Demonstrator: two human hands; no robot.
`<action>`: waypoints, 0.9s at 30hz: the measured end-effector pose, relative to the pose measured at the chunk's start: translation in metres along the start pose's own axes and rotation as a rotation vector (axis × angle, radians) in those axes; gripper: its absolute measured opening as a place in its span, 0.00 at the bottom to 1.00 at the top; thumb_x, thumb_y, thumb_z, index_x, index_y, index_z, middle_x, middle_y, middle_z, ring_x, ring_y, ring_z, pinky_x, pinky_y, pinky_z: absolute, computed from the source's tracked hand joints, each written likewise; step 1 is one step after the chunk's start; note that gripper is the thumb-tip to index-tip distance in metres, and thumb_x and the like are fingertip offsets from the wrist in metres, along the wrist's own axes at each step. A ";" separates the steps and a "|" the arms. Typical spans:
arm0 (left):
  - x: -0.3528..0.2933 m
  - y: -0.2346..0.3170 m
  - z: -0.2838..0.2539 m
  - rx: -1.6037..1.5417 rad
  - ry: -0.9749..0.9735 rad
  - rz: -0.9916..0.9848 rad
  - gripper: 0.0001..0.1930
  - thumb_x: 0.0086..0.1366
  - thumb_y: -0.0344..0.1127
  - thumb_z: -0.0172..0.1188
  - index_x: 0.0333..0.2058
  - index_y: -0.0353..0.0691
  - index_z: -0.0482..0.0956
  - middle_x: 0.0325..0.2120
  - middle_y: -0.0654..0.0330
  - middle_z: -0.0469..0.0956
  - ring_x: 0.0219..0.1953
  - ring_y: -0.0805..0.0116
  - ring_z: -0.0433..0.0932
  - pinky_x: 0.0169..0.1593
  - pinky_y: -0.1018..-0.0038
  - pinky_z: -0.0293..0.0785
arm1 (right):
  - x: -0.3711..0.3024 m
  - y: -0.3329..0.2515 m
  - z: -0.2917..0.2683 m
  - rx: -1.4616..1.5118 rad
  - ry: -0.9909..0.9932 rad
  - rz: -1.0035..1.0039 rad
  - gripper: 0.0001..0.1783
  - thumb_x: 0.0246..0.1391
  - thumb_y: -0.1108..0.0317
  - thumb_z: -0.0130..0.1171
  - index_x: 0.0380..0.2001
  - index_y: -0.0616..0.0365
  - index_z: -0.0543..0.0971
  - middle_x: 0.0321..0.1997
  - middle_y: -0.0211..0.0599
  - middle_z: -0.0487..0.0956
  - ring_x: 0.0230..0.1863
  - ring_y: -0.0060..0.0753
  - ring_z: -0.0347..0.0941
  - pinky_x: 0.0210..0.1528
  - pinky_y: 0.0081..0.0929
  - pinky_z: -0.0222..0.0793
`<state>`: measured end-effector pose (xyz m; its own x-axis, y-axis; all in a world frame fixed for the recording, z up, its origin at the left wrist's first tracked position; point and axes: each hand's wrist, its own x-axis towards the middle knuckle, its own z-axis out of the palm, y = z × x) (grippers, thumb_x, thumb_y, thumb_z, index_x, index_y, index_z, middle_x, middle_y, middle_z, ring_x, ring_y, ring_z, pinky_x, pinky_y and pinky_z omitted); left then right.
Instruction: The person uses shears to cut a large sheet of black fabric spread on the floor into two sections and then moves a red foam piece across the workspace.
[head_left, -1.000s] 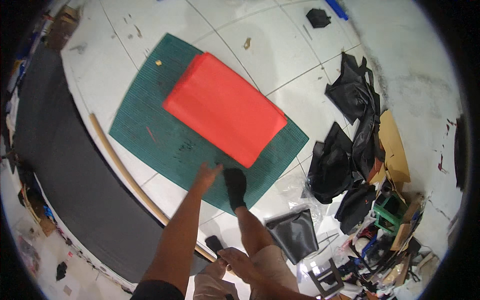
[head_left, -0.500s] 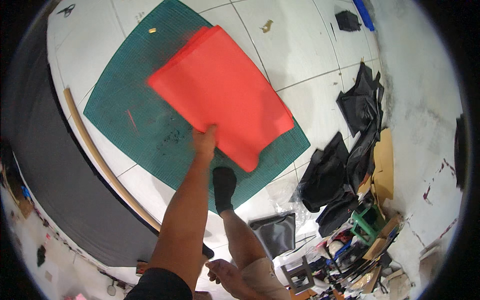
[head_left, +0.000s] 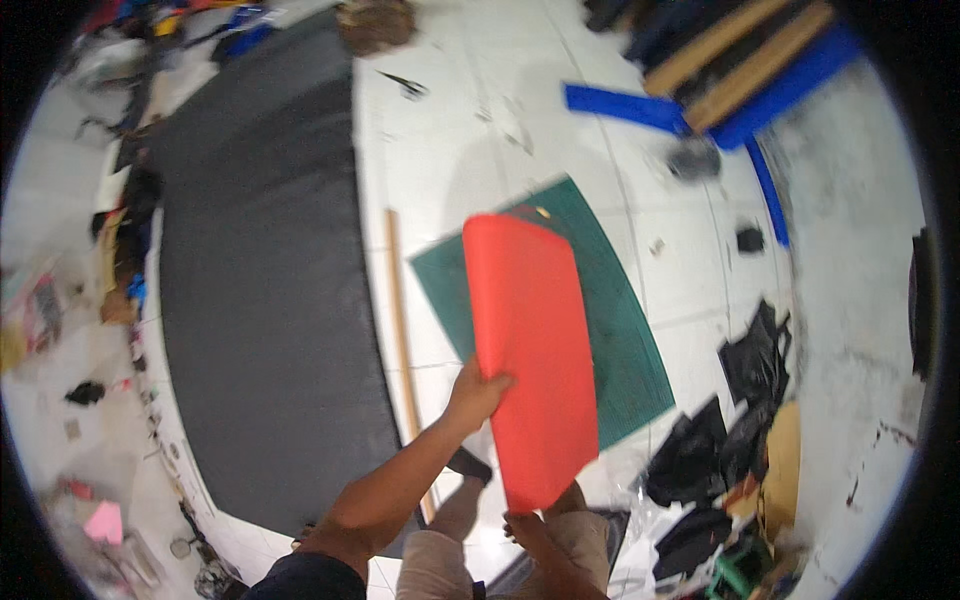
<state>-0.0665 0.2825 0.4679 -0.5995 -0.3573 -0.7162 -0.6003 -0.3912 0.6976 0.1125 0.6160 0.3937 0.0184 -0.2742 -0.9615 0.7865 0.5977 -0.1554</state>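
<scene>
A folded sheet of smooth red material, maybe fabric or vinyl, is held up off the floor, its long side running away from me. My left hand grips its left edge, thumb on top and fingers out of sight beneath. At its near end my right hand is closed at the bottom edge, with its fingers partly hidden. Beneath and beyond the sheet lies a green cutting mat on the white tiles, and a small yellowish object rests by its far corner.
A wide black sheet covers the floor at left, with a wooden strip beside it. Scissors lie farther off. Black scraps and cardboard line the right wall. Blue pieces and boards lie at the far right.
The red sheet has been lifted off the mat, turned more upright and brought nearer. My right hand has come up to its near end. The view has shifted, showing more on the left.
</scene>
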 end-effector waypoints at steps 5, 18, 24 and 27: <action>-0.229 0.098 -0.164 -0.063 0.205 -0.085 0.26 0.57 0.29 0.60 0.54 0.31 0.68 0.41 0.54 0.77 0.38 0.66 0.78 0.41 0.71 0.75 | -0.051 -0.061 0.081 -0.021 -0.131 -0.018 0.22 0.60 0.50 0.56 0.43 0.59 0.73 0.35 0.34 0.78 0.35 0.29 0.75 0.36 0.29 0.71; -0.535 0.115 -0.370 -0.941 0.716 0.602 0.26 0.54 0.23 0.59 0.54 0.28 0.68 0.50 0.49 0.75 0.50 0.57 0.77 0.55 0.62 0.74 | -0.103 -0.263 0.353 -0.095 -0.444 -0.067 0.25 0.58 0.53 0.58 0.50 0.61 0.71 0.44 0.38 0.77 0.44 0.31 0.74 0.45 0.31 0.71; -0.544 0.085 -0.476 -0.995 0.908 0.558 0.30 0.51 0.23 0.58 0.56 0.29 0.66 0.50 0.49 0.75 0.50 0.55 0.77 0.52 0.60 0.77 | -0.061 -0.320 0.487 -0.086 -0.580 0.108 0.27 0.57 0.53 0.59 0.53 0.61 0.70 0.48 0.39 0.77 0.48 0.32 0.74 0.49 0.33 0.71; -0.528 0.076 -0.548 -0.993 0.996 0.444 0.32 0.50 0.24 0.58 0.58 0.30 0.65 0.50 0.48 0.75 0.47 0.53 0.78 0.49 0.59 0.79 | -0.031 -0.368 0.566 -0.165 -0.640 0.266 0.29 0.57 0.54 0.59 0.55 0.62 0.70 0.50 0.40 0.76 0.50 0.33 0.74 0.51 0.33 0.71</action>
<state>0.4946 -0.0237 0.8876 0.2163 -0.8626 -0.4573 0.3784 -0.3577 0.8537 0.1717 -0.0218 0.6088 0.5956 -0.4616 -0.6574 0.6022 0.7982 -0.0150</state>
